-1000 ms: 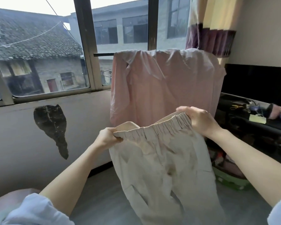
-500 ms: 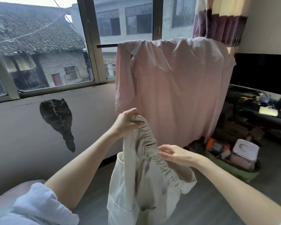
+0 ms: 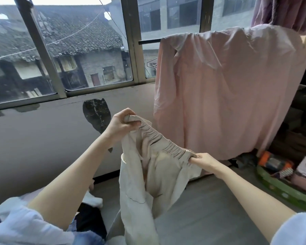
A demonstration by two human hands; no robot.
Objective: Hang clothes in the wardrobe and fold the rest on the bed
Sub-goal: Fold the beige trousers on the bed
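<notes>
Trousers (image 3: pixel 154 175) held up; left hand (image 3: pixel 119 123), right hand (image 3: pixel 204 161) grip waistband.

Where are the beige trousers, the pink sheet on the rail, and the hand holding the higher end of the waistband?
beige trousers (image 3: pixel 159 174), head view, on the seat fabric below the waistband.
pink sheet (image 3: pixel 228 96), head view, mid-cloth.
left hand (image 3: pixel 121 123), head view, back of the hand.

Open floor (image 3: pixel 210 206) lies ahead – a hanging pink sheet (image 3: pixel 228 89) blocks the right, a green basket (image 3: pixel 281 188) crowds the corner, the wall (image 3: pixel 34 138) closes the left.
</notes>
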